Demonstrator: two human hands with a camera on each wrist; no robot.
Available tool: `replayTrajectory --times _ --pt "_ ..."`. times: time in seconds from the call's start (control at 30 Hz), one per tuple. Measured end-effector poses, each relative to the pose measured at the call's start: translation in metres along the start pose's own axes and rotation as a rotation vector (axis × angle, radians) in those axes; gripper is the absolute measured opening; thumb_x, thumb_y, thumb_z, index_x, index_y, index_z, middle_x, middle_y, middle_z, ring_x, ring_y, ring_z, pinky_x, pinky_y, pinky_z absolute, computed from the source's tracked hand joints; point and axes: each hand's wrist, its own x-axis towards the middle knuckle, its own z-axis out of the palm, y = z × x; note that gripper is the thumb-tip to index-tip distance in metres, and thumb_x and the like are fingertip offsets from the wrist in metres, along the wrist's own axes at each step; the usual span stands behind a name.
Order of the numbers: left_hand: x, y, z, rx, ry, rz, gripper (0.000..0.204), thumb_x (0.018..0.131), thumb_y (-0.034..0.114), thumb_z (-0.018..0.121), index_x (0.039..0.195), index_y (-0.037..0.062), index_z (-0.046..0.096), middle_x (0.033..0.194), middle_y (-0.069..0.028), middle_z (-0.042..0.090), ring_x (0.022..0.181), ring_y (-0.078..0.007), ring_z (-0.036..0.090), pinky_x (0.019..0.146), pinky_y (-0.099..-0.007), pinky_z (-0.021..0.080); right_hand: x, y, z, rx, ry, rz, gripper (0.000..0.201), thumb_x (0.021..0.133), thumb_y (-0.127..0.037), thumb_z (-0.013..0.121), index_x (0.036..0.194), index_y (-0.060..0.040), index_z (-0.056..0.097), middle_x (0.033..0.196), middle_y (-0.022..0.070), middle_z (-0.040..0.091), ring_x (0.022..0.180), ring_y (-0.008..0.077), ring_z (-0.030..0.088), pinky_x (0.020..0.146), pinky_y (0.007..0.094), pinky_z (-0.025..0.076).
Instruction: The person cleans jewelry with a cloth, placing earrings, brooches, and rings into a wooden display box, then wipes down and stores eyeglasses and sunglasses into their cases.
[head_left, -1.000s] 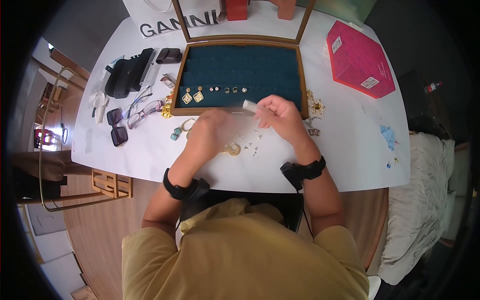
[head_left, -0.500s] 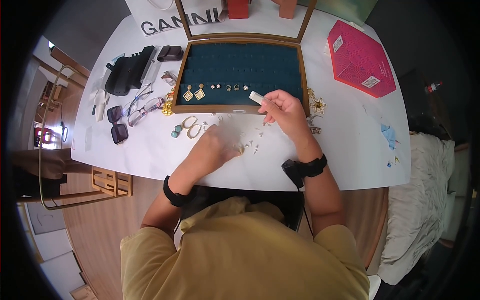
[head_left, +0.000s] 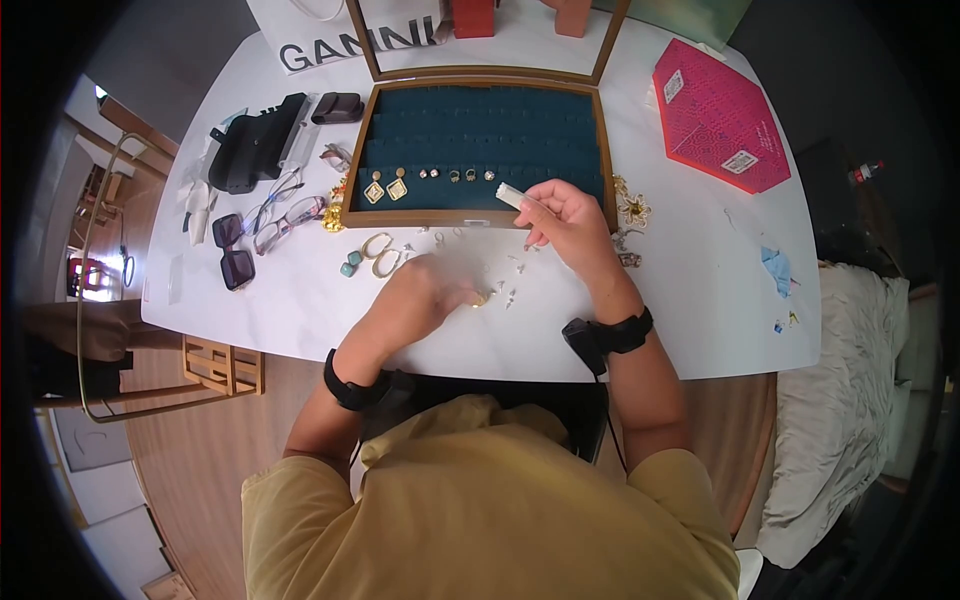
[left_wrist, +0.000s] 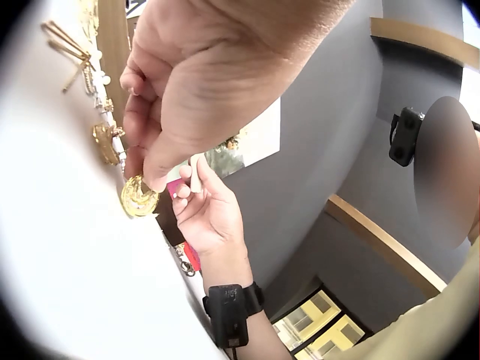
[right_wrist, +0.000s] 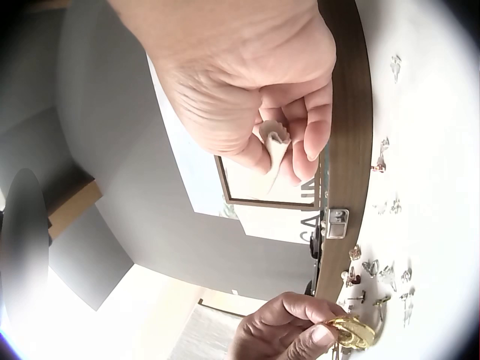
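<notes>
Above the front of the table my left hand (head_left: 412, 295) pinches a gold hoop earring (left_wrist: 140, 198) between thumb and fingers, close to the white tabletop. In the right wrist view the earring's shiny gold band (right_wrist: 355, 331) juts from the fingertips. My right hand (head_left: 572, 228) is raised by the front right of the jewelry box (head_left: 480, 120), holding a small folded whitish cloth (right_wrist: 277, 148) with a zigzag edge. Small earrings (head_left: 510, 297) lie scattered on the table between the hands. Diamond-shaped gold earrings (head_left: 397, 188) and several small ones sit in the box's teal lining.
Gold hoops (head_left: 386, 263) and turquoise earrings (head_left: 351, 263) lie left of my left hand. Farther left are sunglasses (head_left: 237, 254), clear glasses (head_left: 290, 224) and a black case (head_left: 255, 150). A pink box (head_left: 720, 120) stands at the right, a white paper bag (head_left: 345, 35) behind.
My left hand has moved down and nearer from the box's front edge and taken hold of the gold hoop earring. The right hand has shifted slightly, still gripping the cloth.
</notes>
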Motion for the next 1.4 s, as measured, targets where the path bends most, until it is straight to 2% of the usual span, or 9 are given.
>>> replayTrajectory --times 0.33,0.53,0.63,0.73,0.83,1.03,1.23,1.33,1.4 --pt "0.010 0.012 -0.007 -0.065 0.141 -0.088 0.008 0.087 0.008 0.065 0.093 0.0031 0.065 0.074 -0.0075 0.066 0.065 -0.0155 0.060 0.059 -0.0278 0.047 -0.001 0.001 -0.001 -0.014 -0.086 -0.003 0.018 0.091 -0.015 0.065 0.099 0.0014 0.060 0.081 0.0070 0.066 0.063 0.0071 0.057 0.055 0.0217 0.048" --pt "0.017 0.004 0.000 -0.138 0.232 -0.044 0.007 0.089 0.007 0.064 0.094 0.0020 0.064 0.077 -0.0050 0.065 0.066 -0.0104 0.059 0.060 -0.0236 0.046 -0.008 -0.006 0.002 -0.101 -0.393 0.074 0.013 0.089 -0.010 0.065 0.097 -0.0006 0.061 0.078 0.0034 0.064 0.062 0.0049 0.056 0.058 0.0193 0.046" --pt "0.019 0.001 0.007 -0.387 0.309 -0.029 0.007 0.090 0.007 0.064 0.095 0.0014 0.064 0.078 -0.0043 0.064 0.067 -0.0089 0.058 0.060 -0.0231 0.046 -0.006 0.001 0.004 -0.206 -0.201 0.044 0.012 0.089 -0.010 0.065 0.096 -0.0010 0.062 0.076 0.0026 0.064 0.060 0.0040 0.054 0.056 0.0181 0.045" --pt "0.019 0.003 0.002 -0.405 0.279 -0.066 0.006 0.089 0.006 0.064 0.093 0.0015 0.065 0.079 -0.0054 0.065 0.067 -0.0094 0.058 0.061 -0.0237 0.046 -0.004 -0.010 0.003 -0.135 0.021 0.037 0.016 0.088 -0.013 0.066 0.095 0.0014 0.062 0.076 0.0036 0.066 0.062 0.0049 0.057 0.053 0.0193 0.046" --pt "0.016 0.012 -0.009 -0.114 0.085 -0.107 0.005 0.088 0.005 0.065 0.091 0.0017 0.066 0.080 -0.0071 0.066 0.067 -0.0118 0.059 0.062 -0.0254 0.047 -0.002 -0.010 0.001 -0.069 0.126 -0.018 0.017 0.089 -0.013 0.065 0.095 0.0019 0.061 0.075 0.0040 0.066 0.061 0.0048 0.057 0.053 0.0192 0.046" --pt "0.010 -0.005 0.003 0.007 -0.035 -0.111 0.008 0.085 0.005 0.066 0.092 0.0035 0.068 0.081 -0.0095 0.066 0.068 -0.0190 0.062 0.062 -0.0292 0.048 -0.002 -0.007 0.001 -0.085 0.158 -0.028 0.015 0.090 -0.015 0.065 0.097 -0.0017 0.061 0.074 0.0026 0.063 0.056 0.0031 0.050 0.053 0.0178 0.041" --pt "0.018 0.000 0.001 0.050 0.007 0.003 0.007 0.081 0.004 0.069 0.089 0.0030 0.069 0.082 -0.0100 0.066 0.069 -0.0208 0.063 0.063 -0.0305 0.050 -0.001 -0.005 -0.001 -0.070 0.173 -0.030 0.016 0.091 -0.017 0.063 0.097 -0.0023 0.061 0.074 0.0024 0.063 0.056 0.0037 0.052 0.053 0.0177 0.041" --pt "0.037 0.004 -0.007 0.082 0.024 -0.062 0.007 0.079 0.004 0.070 0.086 0.0020 0.069 0.083 -0.0103 0.065 0.068 -0.0212 0.063 0.063 -0.0304 0.050 -0.001 -0.006 -0.003 -0.043 0.216 -0.045 0.017 0.092 -0.018 0.062 0.098 -0.0029 0.060 0.074 0.0022 0.062 0.056 0.0040 0.052 0.053 0.0174 0.042" --pt "0.058 -0.002 -0.012 0.076 0.136 0.012 0.009 0.078 0.005 0.071 0.087 0.0028 0.069 0.084 -0.0103 0.065 0.072 -0.0229 0.063 0.065 -0.0317 0.051 0.001 -0.005 -0.004 -0.051 0.257 -0.056 0.017 0.093 -0.019 0.062 0.099 -0.0029 0.060 0.074 0.0021 0.062 0.056 0.0040 0.052 0.052 0.0171 0.042"
